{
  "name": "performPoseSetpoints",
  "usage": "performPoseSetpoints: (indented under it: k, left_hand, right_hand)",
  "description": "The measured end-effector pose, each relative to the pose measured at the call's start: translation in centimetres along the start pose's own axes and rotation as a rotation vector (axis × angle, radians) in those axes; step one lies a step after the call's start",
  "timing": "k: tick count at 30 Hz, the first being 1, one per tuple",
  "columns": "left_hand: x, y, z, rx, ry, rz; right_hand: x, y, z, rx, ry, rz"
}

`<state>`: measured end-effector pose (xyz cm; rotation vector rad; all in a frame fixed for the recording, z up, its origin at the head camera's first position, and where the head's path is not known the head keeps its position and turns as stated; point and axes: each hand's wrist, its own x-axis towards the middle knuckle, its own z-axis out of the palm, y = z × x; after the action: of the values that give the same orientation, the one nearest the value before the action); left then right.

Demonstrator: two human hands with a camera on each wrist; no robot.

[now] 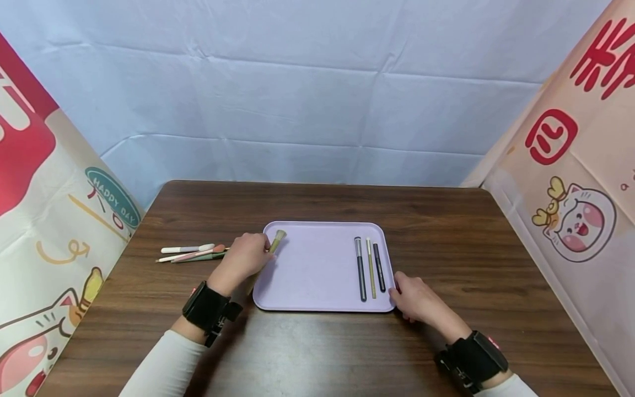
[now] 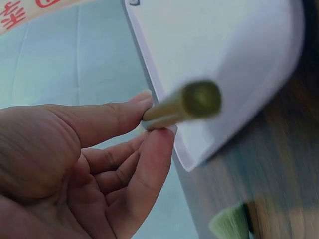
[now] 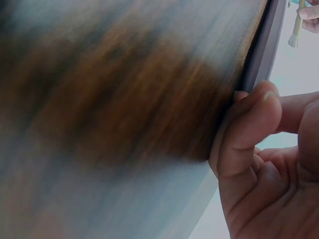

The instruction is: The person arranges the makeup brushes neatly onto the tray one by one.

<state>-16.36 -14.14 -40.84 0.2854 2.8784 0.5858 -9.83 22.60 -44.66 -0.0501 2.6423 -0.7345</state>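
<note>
My left hand (image 1: 246,255) pinches a makeup brush (image 1: 275,244) between thumb and fingers over the left side of a lilac tray (image 1: 317,264). Its pale bristles point away from me; in the left wrist view the olive handle (image 2: 172,107) points towards the camera. At the tray's front right corner my right hand (image 1: 415,298) grips the rim, and the right wrist view has its fingers (image 3: 249,132) curled at the edge. Three slim brushes lie side by side on the tray's right: a grey one (image 1: 360,270), an olive one (image 1: 371,270) and a black one (image 1: 379,268).
Left of the tray, several more brushes (image 1: 190,253) lie in a loose pile on the dark wooden table (image 1: 317,353). Green bristles (image 2: 230,223) show low in the left wrist view. A pale blue cloth (image 1: 297,99) hangs behind, with printed cloths at both sides.
</note>
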Motion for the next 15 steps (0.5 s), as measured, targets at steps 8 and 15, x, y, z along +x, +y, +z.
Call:
performPoseSetpoints:
  k: [8,15]
  left_hand:
    - [0.7,1.5,0.6,-0.010,0.019,0.007]
    - [1.5,2.9,1.2,-0.050,0.011,0.008]
  right_hand:
    - [0.0,0.0,0.0,0.001,-0.006,0.017]
    - [0.1,0.0,0.0,0.002,-0.010,0.025]
